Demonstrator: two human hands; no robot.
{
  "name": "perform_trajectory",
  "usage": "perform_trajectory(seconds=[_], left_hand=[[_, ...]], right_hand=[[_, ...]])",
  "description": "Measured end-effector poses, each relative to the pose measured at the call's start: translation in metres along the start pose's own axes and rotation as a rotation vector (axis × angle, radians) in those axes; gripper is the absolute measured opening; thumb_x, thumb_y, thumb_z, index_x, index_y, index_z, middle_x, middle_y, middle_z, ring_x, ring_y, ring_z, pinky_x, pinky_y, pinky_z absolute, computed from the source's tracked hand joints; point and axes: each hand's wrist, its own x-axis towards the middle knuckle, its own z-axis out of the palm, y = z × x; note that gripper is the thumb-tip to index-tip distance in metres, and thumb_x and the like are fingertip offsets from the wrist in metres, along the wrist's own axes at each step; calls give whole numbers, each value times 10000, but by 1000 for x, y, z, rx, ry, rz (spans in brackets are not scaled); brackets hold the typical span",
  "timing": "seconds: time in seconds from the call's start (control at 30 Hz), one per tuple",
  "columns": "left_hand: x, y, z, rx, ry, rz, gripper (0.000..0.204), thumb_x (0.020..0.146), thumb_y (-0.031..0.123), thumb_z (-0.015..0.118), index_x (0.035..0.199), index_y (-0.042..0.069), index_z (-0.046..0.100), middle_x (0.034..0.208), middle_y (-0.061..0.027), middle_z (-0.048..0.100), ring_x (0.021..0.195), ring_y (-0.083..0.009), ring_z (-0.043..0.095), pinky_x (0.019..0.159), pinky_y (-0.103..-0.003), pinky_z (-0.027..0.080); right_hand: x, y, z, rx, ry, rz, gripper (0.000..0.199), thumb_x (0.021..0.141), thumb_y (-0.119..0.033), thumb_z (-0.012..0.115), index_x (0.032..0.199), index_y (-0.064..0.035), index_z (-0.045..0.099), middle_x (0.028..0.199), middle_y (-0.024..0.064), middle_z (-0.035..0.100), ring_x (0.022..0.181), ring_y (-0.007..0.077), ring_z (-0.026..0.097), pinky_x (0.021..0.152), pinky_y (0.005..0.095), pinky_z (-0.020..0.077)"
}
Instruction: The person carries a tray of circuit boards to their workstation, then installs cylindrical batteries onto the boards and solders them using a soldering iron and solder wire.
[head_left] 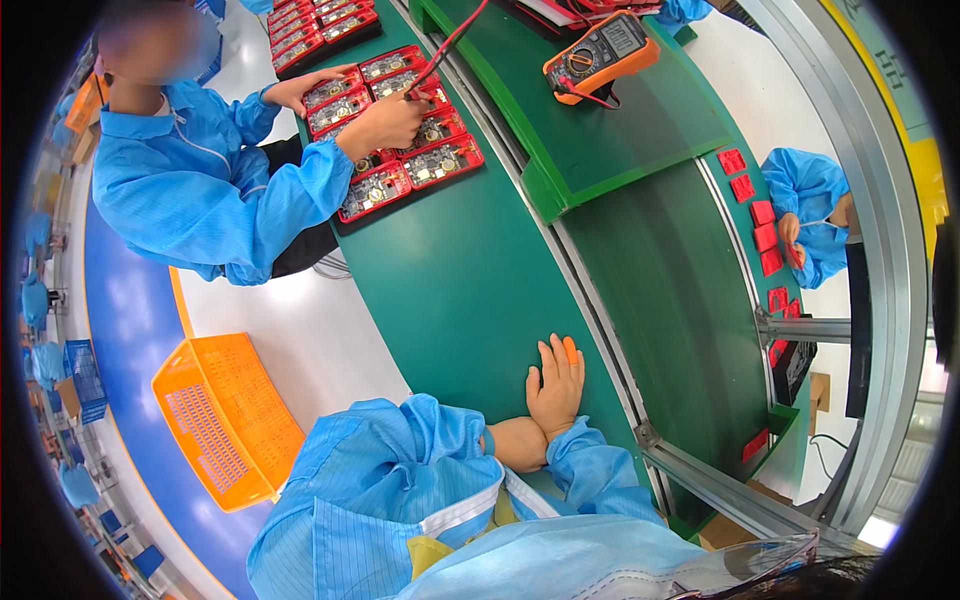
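Head view: right hand [555, 397] flat on the tabletop [440, 285], fingers straight, holding nothing; left hand [518, 445] against the right wrist, fingers hidden, can't tell. Red cases [443, 161] with circuit boards [377, 191] sit farther up, well apart (co-worker's hands [387, 127] there). Probably light, stiff; boards fragile. Grip case edges, off the boards.

An electronics workshop: circuit boards [445, 159] in red cases [452, 178] line a long green bench [455, 275], a meter [605, 56] lies to their right, people [225, 190] wear blue coats [810, 178].
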Motion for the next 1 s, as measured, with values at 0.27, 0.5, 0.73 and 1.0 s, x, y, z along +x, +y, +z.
perform_trajectory(seconds=[0.27, 0.5, 0.73, 1.0], left_hand=[[1, 3, -6, -13, -5, -19, 121, 816, 173, 575, 865, 79, 636, 810, -132, 664, 701, -315, 644, 659, -410, 526], [2, 5, -6, -12, 41, -5, 118, 815, 174, 576, 855, 82, 638, 798, -130, 664, 693, -318, 642, 650, -416, 525], [3, 9, -14, -41, 33, -15, 118, 810, 175, 577, 844, 80, 639, 789, -132, 663, 690, -322, 641, 650, -419, 524], [2, 4, -7, -18, 38, 3, 119, 814, 171, 569, 853, 84, 639, 795, -132, 664, 688, -321, 641, 643, -416, 525]], right_hand=[[1, 0, -1, 7, 0, 6, 412, 833, -170, 590, 1226, -46, 579, 1349, 158, 507, 1270, 367, 435, 1089, 522, 296], [0, 0, 0, 3, 1, 6, 417, 828, -166, 595, 1229, -53, 576, 1354, 150, 504, 1269, 363, 437, 1090, 522, 296], [0, 0, 0, 7, 6, 8, 414, 825, -165, 596, 1225, -56, 579, 1351, 147, 505, 1268, 363, 437, 1089, 526, 295], [2, -1, -1, 10, 0, 7, 416, 825, -166, 592, 1224, -50, 579, 1350, 152, 505, 1269, 368, 435, 1086, 529, 297]])
